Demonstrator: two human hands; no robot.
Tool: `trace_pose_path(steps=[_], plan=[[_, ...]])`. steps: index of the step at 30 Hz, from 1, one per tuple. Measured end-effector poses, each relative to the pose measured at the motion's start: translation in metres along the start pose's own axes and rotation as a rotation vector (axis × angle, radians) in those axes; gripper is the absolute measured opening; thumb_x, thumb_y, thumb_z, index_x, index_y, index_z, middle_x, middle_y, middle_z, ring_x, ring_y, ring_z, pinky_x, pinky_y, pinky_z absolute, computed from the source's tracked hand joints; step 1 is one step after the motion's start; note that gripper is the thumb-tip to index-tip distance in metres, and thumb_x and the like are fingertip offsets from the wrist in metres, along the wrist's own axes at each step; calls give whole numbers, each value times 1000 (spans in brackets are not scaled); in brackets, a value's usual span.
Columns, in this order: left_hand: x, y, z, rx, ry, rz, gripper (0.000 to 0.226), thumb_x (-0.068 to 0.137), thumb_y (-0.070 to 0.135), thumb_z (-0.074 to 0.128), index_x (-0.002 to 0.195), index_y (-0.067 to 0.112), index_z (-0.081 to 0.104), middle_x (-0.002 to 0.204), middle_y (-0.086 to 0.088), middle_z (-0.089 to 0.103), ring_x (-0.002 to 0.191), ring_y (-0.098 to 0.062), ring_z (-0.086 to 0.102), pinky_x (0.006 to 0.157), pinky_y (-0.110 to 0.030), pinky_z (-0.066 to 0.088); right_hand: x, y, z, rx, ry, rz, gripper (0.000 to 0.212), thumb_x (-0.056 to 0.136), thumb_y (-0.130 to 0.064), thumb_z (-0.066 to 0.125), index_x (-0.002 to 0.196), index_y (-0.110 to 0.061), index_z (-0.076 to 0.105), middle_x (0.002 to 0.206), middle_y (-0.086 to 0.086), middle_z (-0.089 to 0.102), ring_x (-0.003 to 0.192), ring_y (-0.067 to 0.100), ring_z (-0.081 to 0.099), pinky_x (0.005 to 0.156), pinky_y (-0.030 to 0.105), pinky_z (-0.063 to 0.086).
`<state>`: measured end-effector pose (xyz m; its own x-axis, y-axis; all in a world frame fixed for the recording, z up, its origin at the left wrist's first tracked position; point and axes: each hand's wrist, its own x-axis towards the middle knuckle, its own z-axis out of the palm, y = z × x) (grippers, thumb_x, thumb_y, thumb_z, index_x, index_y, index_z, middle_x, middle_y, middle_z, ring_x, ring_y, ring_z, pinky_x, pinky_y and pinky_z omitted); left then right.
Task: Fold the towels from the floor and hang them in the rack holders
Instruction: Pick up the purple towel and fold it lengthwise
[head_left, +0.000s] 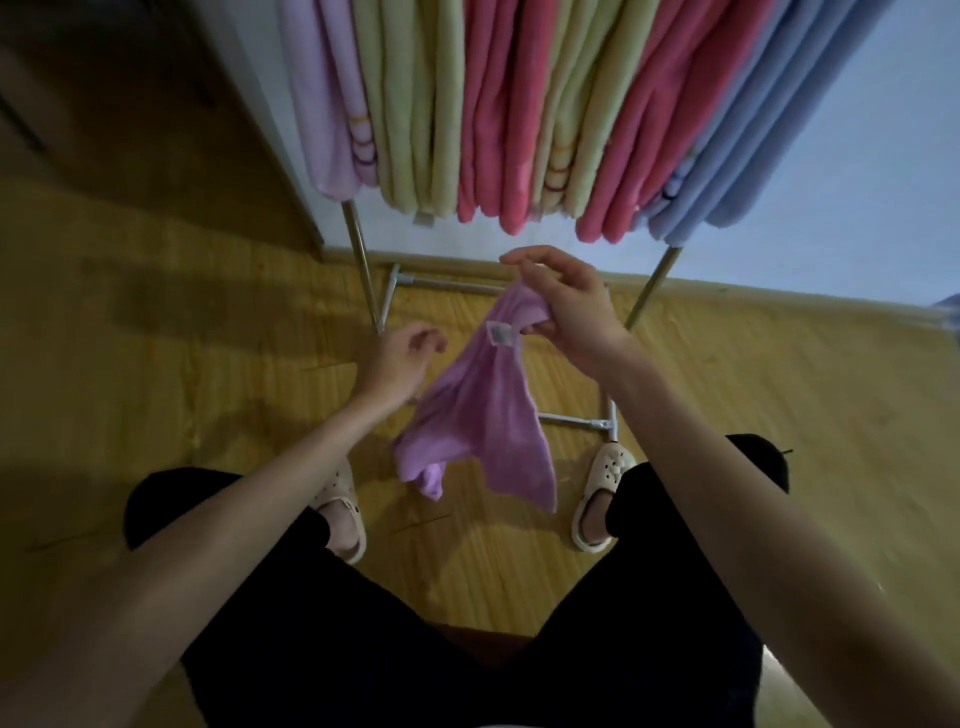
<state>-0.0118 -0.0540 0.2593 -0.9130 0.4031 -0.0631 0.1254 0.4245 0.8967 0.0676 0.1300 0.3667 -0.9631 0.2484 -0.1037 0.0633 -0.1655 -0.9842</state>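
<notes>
Purple towel (480, 415) dangles from right hand (563, 304); left hand (400, 358) beside.

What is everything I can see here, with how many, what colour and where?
Small purple cloth towel: one, purple with a white label, dangling unfolded between the hands, above the floor.
Folded hanging towels: many, count unclear; lilac, pale green, pink and blue, side by side on the rack at top.
Metal towel rack: one, silver, legs and base bars on the floor below the towels.
Wooden floor: yellow-brown, throughout.
Wall: pale blue-white, behind the rack.
Clog sandals: two, cream, on the feet.
Black trousers: one pair, bottom.
Left hand: loosely curled, holding nothing visible.
Right hand: pinches the towel's top.
</notes>
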Motion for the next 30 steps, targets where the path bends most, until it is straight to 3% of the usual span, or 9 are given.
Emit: trace_pose_path(steps=[2, 5, 8, 12, 16, 20, 22, 27, 30], plan=[[-12, 23, -4, 8, -61, 107, 19, 93, 30, 50, 81, 29, 65, 80, 4, 70, 81, -22, 68, 82, -48, 54, -7, -11, 12, 50, 36, 26, 19, 99, -6, 44, 100, -9, 63, 67, 1, 45, 43, 3, 50, 40, 17, 48], [-35, 54, -9, 40, -130, 229, 20, 88, 43, 50, 94, 31, 65, 84, 6, 69, 81, -17, 67, 75, -46, 55, -18, -20, 26, 89, 79, 35, 18, 100, -5, 42, 103, -3, 60, 74, 0, 42, 46, 3, 48, 43, 16, 49], [-58, 74, -14, 217, -128, 339, 13, 77, 46, 53, 89, 44, 58, 79, 18, 66, 73, -2, 63, 61, -24, 51, -28, -33, 33, 146, 98, 15, 19, 100, -5, 42, 101, -3, 61, 76, 1, 41, 56, 8, 48, 45, 16, 50], [-74, 85, -17, 401, -60, 380, 25, 82, 51, 61, 84, 28, 54, 70, 14, 59, 62, -4, 59, 52, -20, 46, -39, -54, 39, 267, 97, -35, 19, 100, -5, 42, 93, -5, 60, 74, 5, 44, 46, 9, 56, 49, 20, 54], [-69, 92, -21, 412, 20, 340, 23, 94, 37, 55, 78, 20, 55, 59, 11, 52, 52, -7, 55, 47, -20, 34, -44, -72, 39, 351, 122, -80, 15, 99, -4, 43, 97, -1, 57, 76, 6, 50, 42, 9, 58, 48, 21, 55], [-61, 93, -33, 325, -18, 338, 27, 98, 25, 50, 82, 6, 60, 57, 5, 49, 47, -4, 43, 47, -23, 30, -42, -85, 28, 353, 211, -119, 15, 99, -5, 45, 94, -4, 60, 84, 10, 52, 50, 10, 58, 51, 20, 55], [-59, 94, -40, 281, -19, 339, 25, 98, 23, 51, 78, 10, 60, 54, 9, 48, 45, -3, 43, 46, -18, 29, -39, -89, 19, 374, 245, -134, 17, 99, -5, 46, 92, -6, 61, 84, 13, 54, 53, 11, 59, 55, 20, 55], [-48, 111, -53, 133, 102, 283, 16, 94, 13, 57, 86, 4, 68, 61, 3, 55, 56, -1, 47, 53, -19, 34, -34, -84, 0, 384, 320, -152, 15, 96, -3, 51, 93, -1, 66, 62, 3, 58, 55, 9, 55, 65, 18, 53], [-44, 133, -59, 32, 164, 286, 16, 94, 10, 56, 88, 3, 68, 67, -2, 60, 61, -3, 52, 57, -20, 38, -34, -79, -8, 261, 327, -110, 11, 87, -2, 64, 97, -2, 69, 74, 8, 61, 67, 12, 57, 72, 19, 54]])
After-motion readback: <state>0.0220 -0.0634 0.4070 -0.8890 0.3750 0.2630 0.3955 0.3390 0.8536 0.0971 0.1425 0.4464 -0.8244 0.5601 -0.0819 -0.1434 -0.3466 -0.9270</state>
